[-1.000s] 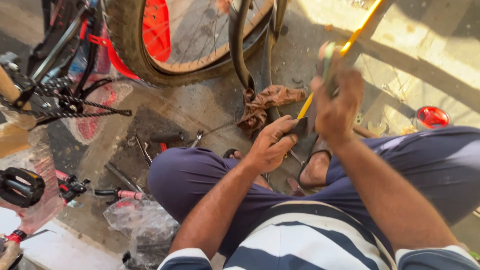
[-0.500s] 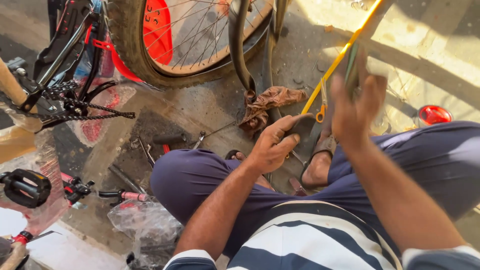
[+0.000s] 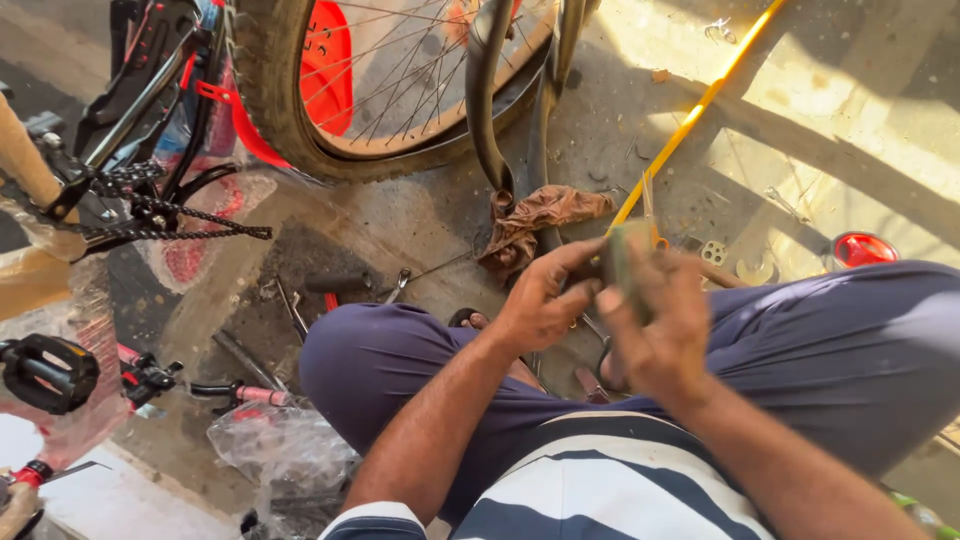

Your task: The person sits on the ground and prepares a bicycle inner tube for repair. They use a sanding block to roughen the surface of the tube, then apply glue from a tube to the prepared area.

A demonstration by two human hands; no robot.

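Above the lap, left hand (image 3: pixel 540 300) and right hand (image 3: pixel 655 325) both clenched on a yellow strip (image 3: pixel 700 105), tyre (image 3: pixel 275 90) near.

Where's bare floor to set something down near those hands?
Sunlit concrete right of the yellow rod and above the red cap is barest. Left of the knee, tools, plastic bag and chain crowd it.

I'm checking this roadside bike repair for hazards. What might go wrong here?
1. The right hand is motion-blurred around a greenish object close to the left hand; a slip might hit fingers.
2. Loose tools and a rag lie on the ground by the feet; small parts may get lost or stepped on.
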